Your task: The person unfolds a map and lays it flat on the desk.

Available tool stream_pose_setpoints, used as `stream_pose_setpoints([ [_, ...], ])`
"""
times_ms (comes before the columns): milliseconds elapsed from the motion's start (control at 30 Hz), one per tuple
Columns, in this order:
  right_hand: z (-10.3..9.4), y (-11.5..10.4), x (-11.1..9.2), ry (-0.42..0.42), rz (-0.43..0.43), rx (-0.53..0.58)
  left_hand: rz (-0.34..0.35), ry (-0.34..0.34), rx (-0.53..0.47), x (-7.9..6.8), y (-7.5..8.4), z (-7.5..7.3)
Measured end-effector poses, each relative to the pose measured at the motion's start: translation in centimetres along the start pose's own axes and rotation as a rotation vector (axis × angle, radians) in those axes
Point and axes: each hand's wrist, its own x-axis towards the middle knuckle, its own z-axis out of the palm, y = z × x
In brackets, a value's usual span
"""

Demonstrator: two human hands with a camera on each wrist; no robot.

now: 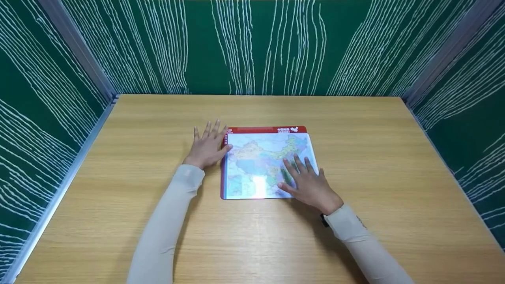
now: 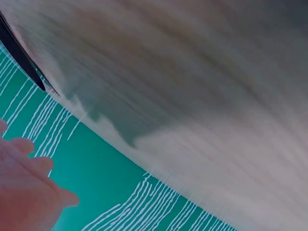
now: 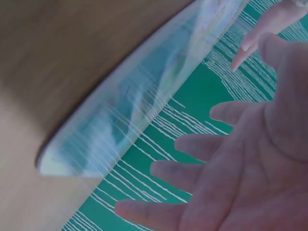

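Observation:
A flat rectangular map board (image 1: 252, 152) with a red top strip lies on the wooden table. My left hand (image 1: 206, 148) is at its left edge with the fingers spread, and the thumb overlaps the border in the head view. Above the lower right part of the map my right hand (image 1: 309, 185) is held with straight, spread fingers. The right wrist view shows a gap between my right palm (image 3: 255, 168) and the glossy map board (image 3: 130, 110). Whether the left hand touches the board I cannot tell; the left wrist view shows only part of that hand (image 2: 29, 187).
The wooden table (image 1: 252, 244) reaches back to a green wall (image 1: 256, 47) with wavy white lines. Similar green panels (image 1: 31, 118) stand at the left and right sides. A bright light reflection lies on the map's lower middle.

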Motion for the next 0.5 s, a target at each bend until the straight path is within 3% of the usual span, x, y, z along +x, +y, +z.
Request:
stream_pose_setpoints([
  [133,0.2,-0.4,-0.1,-0.035,-0.004,0.006,0.01,-0.022,0.014,0.2,0.2,0.1],
  [500,0.8,-1.4,-0.4,-0.095,-0.043,0.011,0.029,-0.168,0.029,0.5,0.7,0.1],
])
